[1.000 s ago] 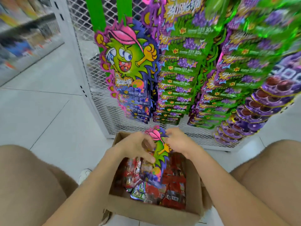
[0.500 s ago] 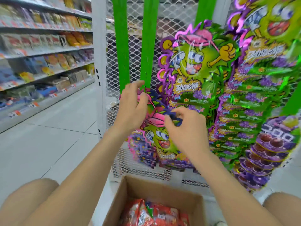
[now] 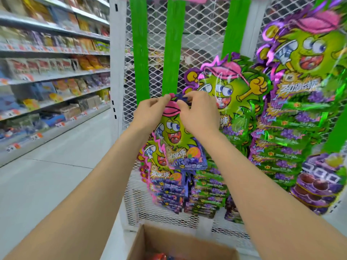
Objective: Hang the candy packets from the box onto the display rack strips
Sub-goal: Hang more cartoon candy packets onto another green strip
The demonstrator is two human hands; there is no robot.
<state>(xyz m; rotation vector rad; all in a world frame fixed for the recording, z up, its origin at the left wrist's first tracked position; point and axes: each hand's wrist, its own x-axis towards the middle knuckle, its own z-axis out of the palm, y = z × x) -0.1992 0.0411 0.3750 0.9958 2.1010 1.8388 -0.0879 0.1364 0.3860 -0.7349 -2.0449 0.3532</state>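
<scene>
Candy packet [image 3: 180, 141], a green cartoon-faced one with a pink cap, was held up against the lower end of the middle green strip [image 3: 172, 44] on the white mesh rack [image 3: 204, 30]. The left hand [image 3: 150, 115] pinched the packet's top edge just left of that strip and the right hand [image 3: 200, 113] pinched it just right, the fingers [image 3: 185, 96] of both curled tight on the header. Whether its hole had caught a hook could not be told, since the hands covered it. Directly below the strip's end hung a stack of matching packets [image 3: 165, 184], and to the strip's right 2 more columns [image 3: 281, 139] looked full, so much of the job seemed done. To the strip's left, 1 bare green strip [image 3: 139, 44] showed nothing on its visible length. Well below the strip, the cardboard box [image 3: 180, 241] showed a few red packets [image 3: 159, 257], so I judged that more hanging remained after this one.
</scene>
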